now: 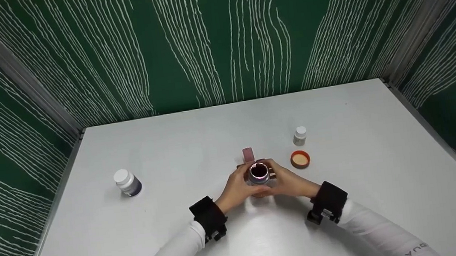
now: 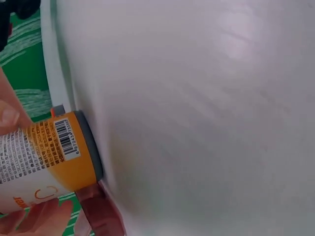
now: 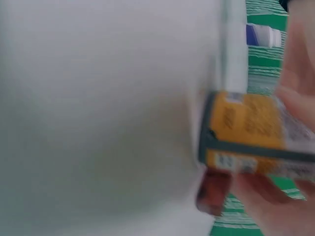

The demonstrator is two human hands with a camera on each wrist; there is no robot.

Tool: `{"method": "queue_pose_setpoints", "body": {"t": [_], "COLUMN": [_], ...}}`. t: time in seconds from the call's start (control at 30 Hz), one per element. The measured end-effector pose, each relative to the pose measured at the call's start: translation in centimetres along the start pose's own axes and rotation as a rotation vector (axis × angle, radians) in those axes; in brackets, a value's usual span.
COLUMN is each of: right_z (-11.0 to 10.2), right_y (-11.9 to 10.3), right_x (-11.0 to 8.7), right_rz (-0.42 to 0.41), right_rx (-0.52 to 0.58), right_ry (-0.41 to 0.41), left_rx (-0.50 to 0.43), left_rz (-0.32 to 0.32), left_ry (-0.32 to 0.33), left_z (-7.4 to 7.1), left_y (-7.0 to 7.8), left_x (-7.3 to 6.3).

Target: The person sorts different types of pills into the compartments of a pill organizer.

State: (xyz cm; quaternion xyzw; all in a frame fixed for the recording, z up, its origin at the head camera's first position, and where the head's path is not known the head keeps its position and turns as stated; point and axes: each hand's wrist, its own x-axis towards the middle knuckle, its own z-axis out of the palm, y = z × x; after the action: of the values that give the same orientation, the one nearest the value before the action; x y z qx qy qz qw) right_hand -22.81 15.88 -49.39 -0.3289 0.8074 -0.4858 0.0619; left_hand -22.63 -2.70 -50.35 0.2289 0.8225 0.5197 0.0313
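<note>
— how do your fingers sit?

— not wide: my left hand [image 1: 237, 188] and right hand [image 1: 289, 181] both curl round the sides of one orange and white bottle [image 2: 49, 162], thumbs on the near side. how hard they press, i cannot tell.

— where is it, and what could go wrong?

— it looks upright on the table [image 1: 195, 144], near the middle, between my palms, its mouth [image 1: 259, 170] uncovered. if one hand pushes more than the other, i think it could tip, and whatever is inside could spill; it is too dark in there for me to see any contents.

— and around it?

— the pink block [image 1: 248, 155] sits just beyond, by my fingertips. sliding the bottle forward could shove it or catch the base on it.

— to your right?

— the orange-rimmed lid [image 1: 300, 159] lies hollow side up, near my right hand; a careless outward swing could skid it into the small white bottle [image 1: 300, 136] behind it. the dark-and-white bottle [image 1: 127, 182] is well apart on my left, so i worry least about that one.
</note>
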Motion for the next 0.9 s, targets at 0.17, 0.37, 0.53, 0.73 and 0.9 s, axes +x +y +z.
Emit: {"method": "queue_pose_setpoints", "body": {"t": [0.17, 0.37, 0.53, 0.73, 0.9], "right_z": [-3.7, -6.5, -6.6, -6.2, -5.9], "right_y": [1.2, 3.1, 4.0, 4.9, 4.0], "right_x": [-0.5, -0.8, -1.0, -0.6, 0.0], "right_rz": [0.084, 0.297, 0.430, 0.378, 0.294], "right_rx": [-0.220, -0.665, -0.665, -0.619, -0.456], "right_ry": [0.074, 0.161, 0.035, 0.009, 0.111], "left_rx": [-0.026, -0.019, -0.002, -0.018, -0.014], "left_rz": [-0.048, -0.082, -0.080, -0.074, -0.082], "left_ry": [0.010, 0.009, 0.013, 0.013, 0.013], "left_z": [0.5, 0.8, 0.9, 0.9, 0.8], "left_y": [-0.2, -0.6, -0.7, -0.6, -0.7], "left_x": [-0.2, -0.3, -0.2, -0.1, -0.1]}}
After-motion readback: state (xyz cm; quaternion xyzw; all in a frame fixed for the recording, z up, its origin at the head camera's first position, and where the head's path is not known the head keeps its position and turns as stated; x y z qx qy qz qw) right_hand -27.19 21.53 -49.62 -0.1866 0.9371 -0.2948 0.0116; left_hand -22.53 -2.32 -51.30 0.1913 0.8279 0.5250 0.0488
